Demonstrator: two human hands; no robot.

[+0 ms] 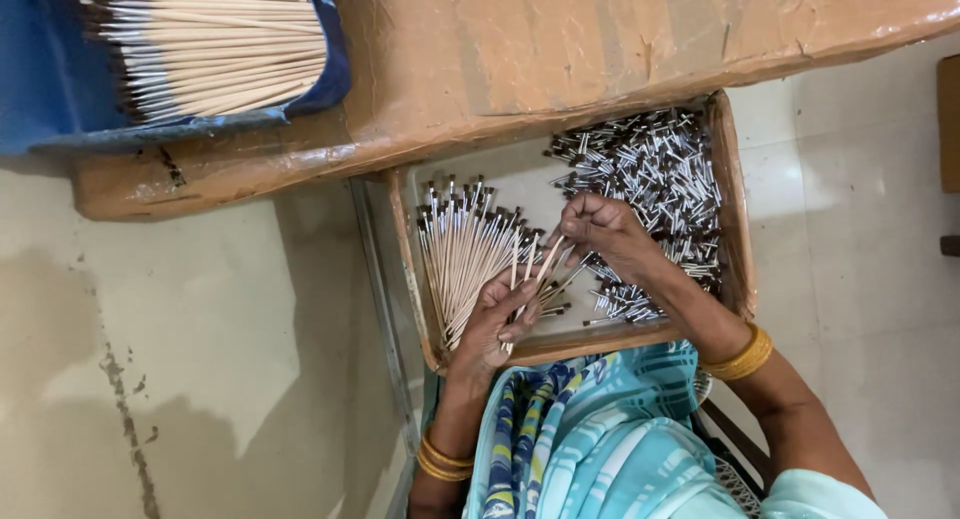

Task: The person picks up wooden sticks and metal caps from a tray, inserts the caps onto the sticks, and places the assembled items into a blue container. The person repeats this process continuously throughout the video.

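Brush sticks (528, 274) pinched between left hand (497, 324) fingers (520, 329), right hand (600, 229) fingers at tips

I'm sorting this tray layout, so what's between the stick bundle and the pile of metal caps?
In the head view, the left hand and right hand lie there, holding a few sticks over the bare tray floor.
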